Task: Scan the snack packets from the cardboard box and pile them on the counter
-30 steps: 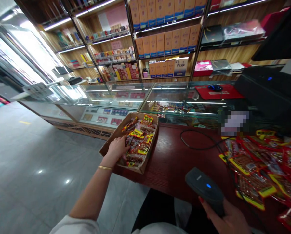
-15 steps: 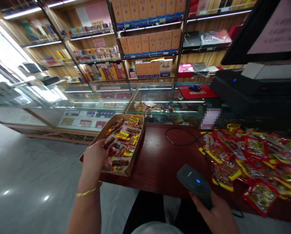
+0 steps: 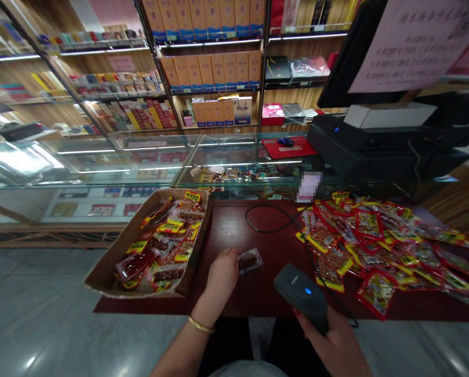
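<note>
My left hand (image 3: 223, 272) is closed on one end of a clear snack packet (image 3: 250, 260) with dark brown contents, just above the dark red tabletop (image 3: 234, 225). To its left, a cardboard box (image 3: 197, 262) holds several similar packets with yellow and red labels. My right hand (image 3: 328, 335) grips a dark barcode scanner (image 3: 302, 293), which shows a lit blue light on top. The scanner's head points toward the far left, a short way from the packet. A pile of red and yellow snack packets (image 3: 360, 241) lies to the right of the scanner.
A black cable (image 3: 271, 230) loops over the table and runs along the pile. Glass display counters (image 3: 140, 152) stand behind the table. At the back right are a monitor (image 3: 352, 52), a black register machine (image 3: 336, 152) and a mouse (image 3: 285, 142) on a red mat.
My left hand has moved right, out of the cardboard box, with a packet in it. My right hand keeps the scanner in nearly the same pose. The view has turned right.
</note>
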Tool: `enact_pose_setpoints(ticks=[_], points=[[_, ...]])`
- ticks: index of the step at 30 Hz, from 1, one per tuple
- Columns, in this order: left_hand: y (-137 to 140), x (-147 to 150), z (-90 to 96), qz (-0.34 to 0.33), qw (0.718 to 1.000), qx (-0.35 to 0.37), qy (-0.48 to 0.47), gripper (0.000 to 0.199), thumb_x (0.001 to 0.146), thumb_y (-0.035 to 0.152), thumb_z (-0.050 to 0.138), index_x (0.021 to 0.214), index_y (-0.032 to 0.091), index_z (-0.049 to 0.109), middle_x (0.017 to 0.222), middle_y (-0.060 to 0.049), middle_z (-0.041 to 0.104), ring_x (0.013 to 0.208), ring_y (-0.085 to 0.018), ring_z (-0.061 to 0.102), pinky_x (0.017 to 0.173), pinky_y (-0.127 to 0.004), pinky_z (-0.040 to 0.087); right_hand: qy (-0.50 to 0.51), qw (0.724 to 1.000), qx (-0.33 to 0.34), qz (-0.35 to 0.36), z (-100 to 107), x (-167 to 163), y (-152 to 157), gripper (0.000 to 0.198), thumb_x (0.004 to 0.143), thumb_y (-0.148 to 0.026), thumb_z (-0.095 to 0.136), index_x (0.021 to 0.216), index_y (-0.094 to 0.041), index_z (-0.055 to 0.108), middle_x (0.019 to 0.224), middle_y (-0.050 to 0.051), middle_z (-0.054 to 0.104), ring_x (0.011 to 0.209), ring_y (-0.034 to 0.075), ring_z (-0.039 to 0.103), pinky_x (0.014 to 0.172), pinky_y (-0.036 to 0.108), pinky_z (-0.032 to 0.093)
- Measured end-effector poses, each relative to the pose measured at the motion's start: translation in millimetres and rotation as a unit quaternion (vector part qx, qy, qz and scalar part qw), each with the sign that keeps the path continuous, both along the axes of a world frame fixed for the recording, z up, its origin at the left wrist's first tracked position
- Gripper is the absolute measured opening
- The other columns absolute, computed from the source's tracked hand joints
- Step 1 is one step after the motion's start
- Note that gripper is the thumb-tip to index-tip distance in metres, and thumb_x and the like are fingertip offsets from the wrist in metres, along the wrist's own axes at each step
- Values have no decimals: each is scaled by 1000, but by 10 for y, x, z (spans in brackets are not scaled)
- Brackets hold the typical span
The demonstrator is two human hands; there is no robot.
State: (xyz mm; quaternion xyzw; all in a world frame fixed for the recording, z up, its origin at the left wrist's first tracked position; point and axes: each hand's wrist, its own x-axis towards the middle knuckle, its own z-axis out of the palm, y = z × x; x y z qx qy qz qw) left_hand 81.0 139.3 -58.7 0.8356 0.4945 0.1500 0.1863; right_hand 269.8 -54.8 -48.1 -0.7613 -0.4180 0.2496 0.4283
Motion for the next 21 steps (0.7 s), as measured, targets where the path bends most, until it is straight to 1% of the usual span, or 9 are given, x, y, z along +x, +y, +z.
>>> enact_pose_setpoints(ticks=[2,4,5,7,10,13,16,18,21], points=[[-44,-21,15,-12,1000,15,-4,29,95,20,59,122,19,69,124,-15,71,117,-32,64,103,-47,47,-1,1000,-11,-9,-9,11,-20,30,82,-51,63,86,-24,77,74,4,77,76,27,74,83,35,58],[-89,-50,30,-46,998,28,-19,54,86,34,76,136,22,61,142,-15,62,132,-36,53,112,-53,39,-1,1000,-16,-14,-20,27,-23,30,82,-51,64,84,-24,77,68,4,75,76,28,74,84,36,58],[-108,-59,25,-70,997,27,-29,65,80,35,82,139,24,60,144,-14,61,134,-37,51,113,-54,37,0,1000,-16,-14,-26,36,-20,30,82,-51,64,84,-24,76,67,4,75,76,28,74,84,36,58],[-132,-64,-20,-110,993,12,-46,62,76,30,85,134,26,64,138,-12,66,126,-35,57,108,-52,42,-1,1000,-16,-10,-39,55,-9,32,83,-52,64,86,-24,77,69,4,76,75,27,75,82,35,58],[-115,-60,-135,-110,992,-1,-62,35,87,14,70,121,23,72,122,-10,74,111,-29,66,99,-45,50,-4,1000,-24,17,-56,79,7,34,82,-53,64,91,-23,78,80,6,80,75,27,75,78,34,59],[-53,-70,-225,-70,994,0,-86,40,93,2,52,123,18,71,111,-9,78,102,-23,70,95,-37,54,-1,999,-27,40,-54,82,13,34,83,-52,64,92,-23,79,86,6,81,78,27,76,78,33,59],[-13,-112,-229,-35,994,7,-104,36,99,8,47,126,16,70,112,-11,78,102,-23,71,93,-37,55,6,999,-16,30,-29,47,14,32,83,-52,64,89,-24,78,82,6,80,78,28,76,80,35,59],[-26,-161,-188,-41,993,10,-107,30,98,23,61,126,18,70,118,-12,76,106,-27,70,95,-40,54,11,1000,-8,13,-12,15,13,32,83,-53,65,87,-24,78,80,6,80,78,28,75,81,35,58],[-93,-252,-113,-121,990,18,-76,60,75,38,89,131,25,69,133,-10,71,124,-35,60,109,-54,42,16,1000,-8,3,-6,-12,3,31,82,-52,66,87,-24,78,78,6,79,80,28,75,84,36,58]])
